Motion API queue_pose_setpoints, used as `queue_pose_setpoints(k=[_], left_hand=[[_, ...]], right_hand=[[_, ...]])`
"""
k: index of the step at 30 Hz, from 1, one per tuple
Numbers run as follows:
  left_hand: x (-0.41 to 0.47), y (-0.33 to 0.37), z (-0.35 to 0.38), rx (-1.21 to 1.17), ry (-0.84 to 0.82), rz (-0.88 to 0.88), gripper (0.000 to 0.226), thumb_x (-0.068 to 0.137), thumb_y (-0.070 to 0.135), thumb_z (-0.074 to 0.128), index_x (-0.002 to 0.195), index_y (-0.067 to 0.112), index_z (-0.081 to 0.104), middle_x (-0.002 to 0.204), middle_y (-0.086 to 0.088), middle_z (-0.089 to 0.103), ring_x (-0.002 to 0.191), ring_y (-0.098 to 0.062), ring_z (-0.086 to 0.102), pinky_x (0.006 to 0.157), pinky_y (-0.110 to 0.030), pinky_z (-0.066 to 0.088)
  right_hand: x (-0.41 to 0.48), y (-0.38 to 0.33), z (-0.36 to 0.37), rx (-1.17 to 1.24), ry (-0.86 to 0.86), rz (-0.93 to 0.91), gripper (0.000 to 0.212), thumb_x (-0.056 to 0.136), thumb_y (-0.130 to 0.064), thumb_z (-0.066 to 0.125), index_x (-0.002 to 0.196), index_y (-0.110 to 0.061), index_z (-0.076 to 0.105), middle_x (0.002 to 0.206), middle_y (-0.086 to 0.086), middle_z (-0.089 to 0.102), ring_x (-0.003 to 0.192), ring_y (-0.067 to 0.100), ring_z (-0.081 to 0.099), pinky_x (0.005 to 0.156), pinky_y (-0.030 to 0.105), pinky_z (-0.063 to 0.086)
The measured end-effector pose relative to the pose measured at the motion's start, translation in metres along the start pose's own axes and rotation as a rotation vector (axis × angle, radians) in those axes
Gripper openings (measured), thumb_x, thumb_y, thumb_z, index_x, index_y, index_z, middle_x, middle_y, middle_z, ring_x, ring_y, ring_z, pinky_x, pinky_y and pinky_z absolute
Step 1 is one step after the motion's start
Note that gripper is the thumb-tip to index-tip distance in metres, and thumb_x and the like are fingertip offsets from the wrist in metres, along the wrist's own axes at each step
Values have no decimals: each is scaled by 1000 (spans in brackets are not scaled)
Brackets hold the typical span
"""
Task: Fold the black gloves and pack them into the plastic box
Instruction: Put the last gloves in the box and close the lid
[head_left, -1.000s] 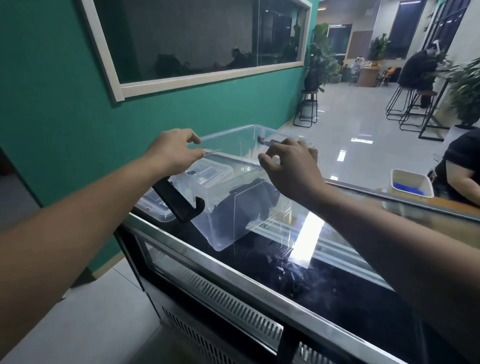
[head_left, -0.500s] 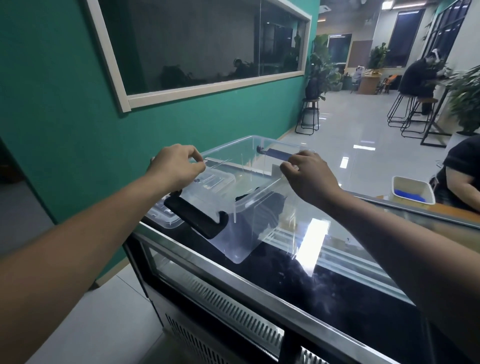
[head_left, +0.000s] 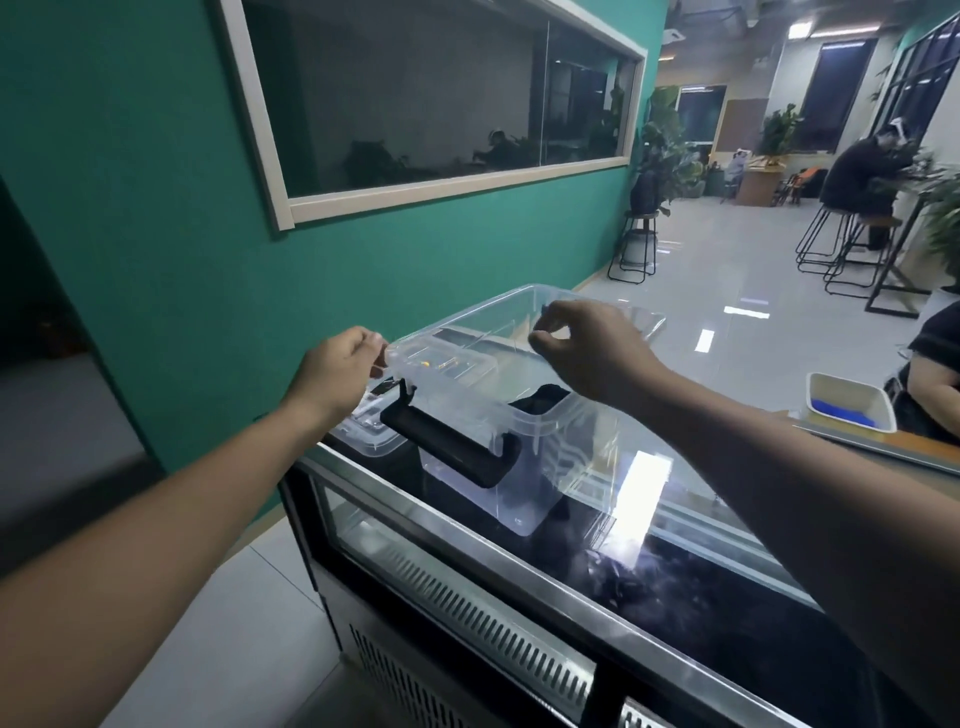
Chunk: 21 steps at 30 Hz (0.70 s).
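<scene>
The place looks like a café or shared lounge within an office building. A glass-topped, steel-framed display counter (head_left: 519, 566) stands against a teal painted wall (head_left: 156, 208) with a long cream-framed interior window (head_left: 415, 104). Beyond it stretches a glossy pale tiled floor (head_left: 753, 312), black wire-legged bar stools (head_left: 831, 249) at a high table where a person sits, and tall potted green plants (head_left: 662, 150).
</scene>
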<state>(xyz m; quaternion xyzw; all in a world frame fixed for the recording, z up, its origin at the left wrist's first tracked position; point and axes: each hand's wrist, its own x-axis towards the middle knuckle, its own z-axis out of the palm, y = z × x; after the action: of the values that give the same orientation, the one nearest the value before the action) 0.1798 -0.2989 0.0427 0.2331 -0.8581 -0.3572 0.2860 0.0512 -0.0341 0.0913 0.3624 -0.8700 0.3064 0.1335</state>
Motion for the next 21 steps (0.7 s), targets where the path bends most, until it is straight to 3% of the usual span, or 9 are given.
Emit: queue_pose_setpoints(k=[5,7,10,13,18,21], left_hand=[[-23,-55,6,196,-126,-16,8,102,22,69,106,29,72,113,2,78,103,-19,72,90,-33,55],[-35,-73,13,291,-211,11,16,101,24,70,117,26,75,131,1,74,114,-19,69,90,-31,54],[-48,-90,24,445,-294,79,37,102,32,71,138,24,70,153,4,63,143,-19,56,116,-43,47],[-53,-100,32,498,-307,74,46,103,37,66,148,28,63,164,7,51,154,-17,41,127,-48,34],[-54,-104,37,487,-271,63,39,105,36,63,142,23,65,152,1,58,149,-23,43,119,-39,33],[-51,-108,34,437,-266,75,37,101,37,64,137,29,67,153,7,59,147,-22,47,122,-44,37]], right_hand=[[3,-54,24,19,-98,-92,23,98,-36,65,105,-18,77,114,8,79,103,30,72,88,42,60],[2,-75,34,27,-106,-141,22,98,-37,65,106,-19,76,116,8,78,108,30,71,90,40,59],[-1,-106,51,69,-109,-193,23,98,-36,66,107,-19,76,118,8,77,111,30,69,92,39,57],[-6,-135,70,93,-118,-255,24,97,-34,67,109,-16,77,117,9,77,111,30,69,90,36,56],[-6,-164,101,88,-206,-271,24,97,-33,67,107,-13,75,113,11,77,105,33,69,85,37,58],[9,-170,103,61,-255,-254,26,96,-30,65,104,-7,75,106,14,77,98,35,70,85,42,61]])
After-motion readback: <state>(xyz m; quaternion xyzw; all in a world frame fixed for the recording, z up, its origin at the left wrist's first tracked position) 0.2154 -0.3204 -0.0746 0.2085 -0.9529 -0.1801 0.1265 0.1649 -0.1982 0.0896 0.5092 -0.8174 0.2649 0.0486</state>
